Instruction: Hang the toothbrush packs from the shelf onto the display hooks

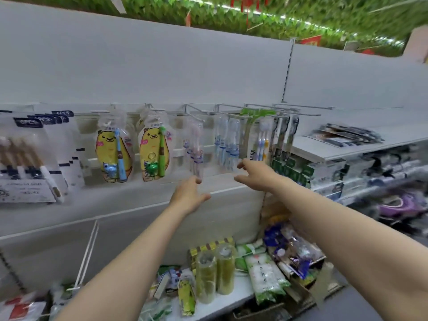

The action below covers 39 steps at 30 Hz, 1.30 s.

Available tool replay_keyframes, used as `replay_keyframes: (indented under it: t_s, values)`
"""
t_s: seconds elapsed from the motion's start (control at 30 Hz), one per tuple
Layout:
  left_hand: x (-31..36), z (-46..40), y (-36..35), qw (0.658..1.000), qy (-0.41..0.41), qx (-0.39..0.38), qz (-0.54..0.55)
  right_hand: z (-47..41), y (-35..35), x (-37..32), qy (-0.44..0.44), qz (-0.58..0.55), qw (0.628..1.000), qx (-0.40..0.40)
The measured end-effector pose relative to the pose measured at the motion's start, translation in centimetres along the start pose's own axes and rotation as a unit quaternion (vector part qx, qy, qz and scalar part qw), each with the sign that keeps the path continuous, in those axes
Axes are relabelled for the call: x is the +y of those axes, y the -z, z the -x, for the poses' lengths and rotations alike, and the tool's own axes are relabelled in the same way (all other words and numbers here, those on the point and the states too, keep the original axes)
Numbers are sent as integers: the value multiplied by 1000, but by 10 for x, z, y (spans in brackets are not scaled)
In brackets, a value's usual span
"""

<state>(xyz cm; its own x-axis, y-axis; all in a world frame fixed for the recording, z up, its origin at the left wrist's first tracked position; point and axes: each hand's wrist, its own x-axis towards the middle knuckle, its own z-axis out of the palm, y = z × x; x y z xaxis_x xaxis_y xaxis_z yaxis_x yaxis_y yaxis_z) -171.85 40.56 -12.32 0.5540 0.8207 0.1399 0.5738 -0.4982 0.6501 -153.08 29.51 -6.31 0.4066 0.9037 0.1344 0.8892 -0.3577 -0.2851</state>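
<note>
- Your left hand point(188, 196) and right hand point(254, 173): fingers loosely spread, holding nothing.
- Risk: brushing the hung clear packs point(228, 144) could knock them off their display hooks point(234, 113).

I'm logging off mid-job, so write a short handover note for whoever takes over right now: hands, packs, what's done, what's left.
Left hand: open, holding nothing, just below the clear toothbrush pack on its hook.
Right hand: open, holding nothing, reaching toward the blue toothbrush packs.
Done: the hooks already carry several packs, including two yellow bear packs.
Left: dark packs lie flat on the shelf to the right; they look like toothbrush packs, but the picture is blurred. Hang those next; the rightmost hooks look free.
</note>
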Motion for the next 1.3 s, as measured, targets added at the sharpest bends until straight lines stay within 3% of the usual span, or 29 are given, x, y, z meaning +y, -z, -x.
replay_keyframes:
  t_s: [0.1,0.2,0.43,0.67,0.97,1.3]
  values:
    - [57,1,3,989,-81,-10,-122,23,39,46,25,126,992,11]
    - [120,9,-5,972,-145,16,-183,48,81,93,47,166,983,59]
    - [256,43,-67,953,-232,28,-193,127,156,210,55,162,974,151]
    - [349,47,-148,941,-289,3,-175,169,185,323,26,139,976,164]
    - [421,-21,-231,928,-310,-18,-206,144,198,452,-22,99,983,154]
    - [498,-203,-361,932,-319,-22,-171,17,215,618,-60,70,987,133]
